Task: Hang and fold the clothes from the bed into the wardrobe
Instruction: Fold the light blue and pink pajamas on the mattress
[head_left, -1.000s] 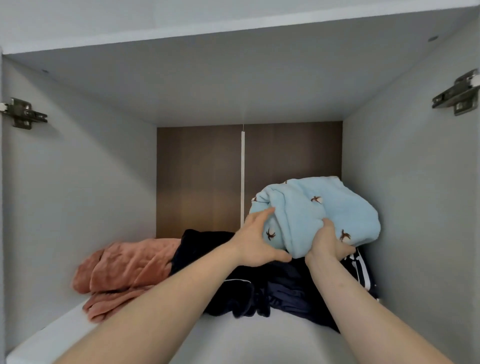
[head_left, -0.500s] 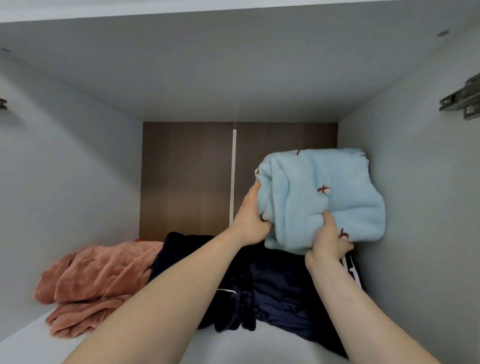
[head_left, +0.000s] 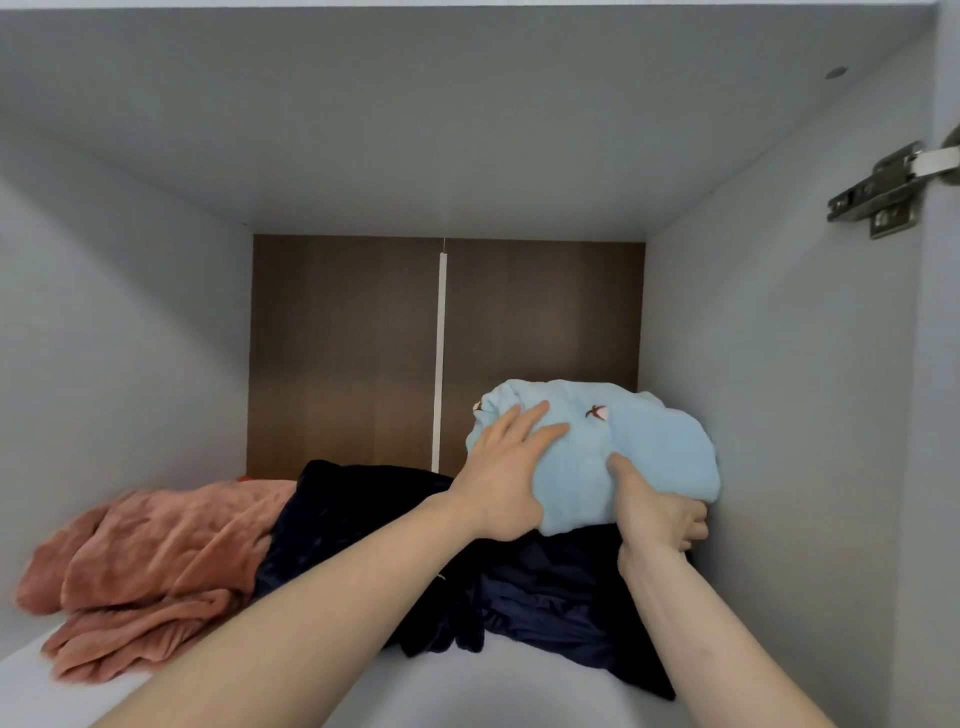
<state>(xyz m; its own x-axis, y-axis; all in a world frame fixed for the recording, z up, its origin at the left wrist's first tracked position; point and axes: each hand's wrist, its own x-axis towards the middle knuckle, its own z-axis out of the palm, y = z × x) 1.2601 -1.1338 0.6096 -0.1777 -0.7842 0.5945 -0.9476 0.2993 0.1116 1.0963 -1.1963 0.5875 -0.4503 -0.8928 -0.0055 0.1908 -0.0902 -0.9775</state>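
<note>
A folded light-blue fleece garment (head_left: 649, 452) with small brown marks lies on top of a dark navy garment (head_left: 545, 587) at the right of a wardrobe shelf (head_left: 467, 691). My left hand (head_left: 506, 478) presses flat on the bundle's left side, fingers straight. My right hand (head_left: 657, 519) grips its lower front edge, thumb on top and fingers curled underneath.
A crumpled salmon-pink garment (head_left: 150, 561) lies at the shelf's left. The compartment has grey side walls, a grey ceiling and a brown back panel (head_left: 343, 353). A metal door hinge (head_left: 883, 192) sits on the right wall.
The blue bundle has come down from mid-air onto the navy garment. My left hand has shifted from its side edge to lie flat on top.
</note>
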